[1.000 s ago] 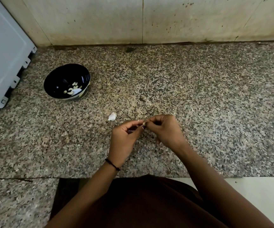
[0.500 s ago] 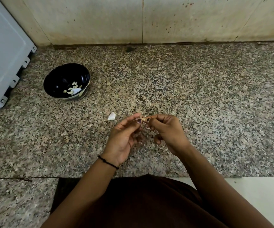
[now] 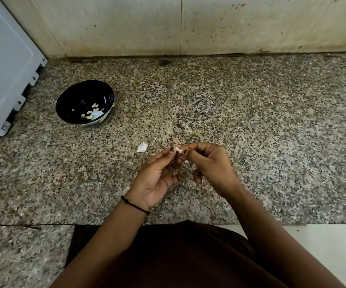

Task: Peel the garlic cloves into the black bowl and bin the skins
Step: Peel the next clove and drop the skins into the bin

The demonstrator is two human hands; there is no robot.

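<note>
A small garlic clove [image 3: 178, 149] is pinched between the fingertips of both hands, just above the granite counter. My left hand [image 3: 157, 177] lies palm up and holds the clove's left end with thumb and forefinger. My right hand [image 3: 209, 163] pinches its right end, the other fingers curled. A white piece of garlic [image 3: 142, 147] lies on the counter just left of the hands. The black bowl [image 3: 78, 94] stands at the far left with several peeled cloves [image 3: 93, 114] in its bottom. No bin is in view.
A grey-white appliance [image 3: 3, 65] stands against the left edge, close to the bowl. A tiled wall [image 3: 180, 26] closes the back of the granite counter [image 3: 261, 113]. The counter's front edge runs near my body, with pale floor at the lower right.
My left hand has turned palm up and its fingers have spread more. Both hands keep the clove at about the same spot. The bowl and the loose white piece have not moved.
</note>
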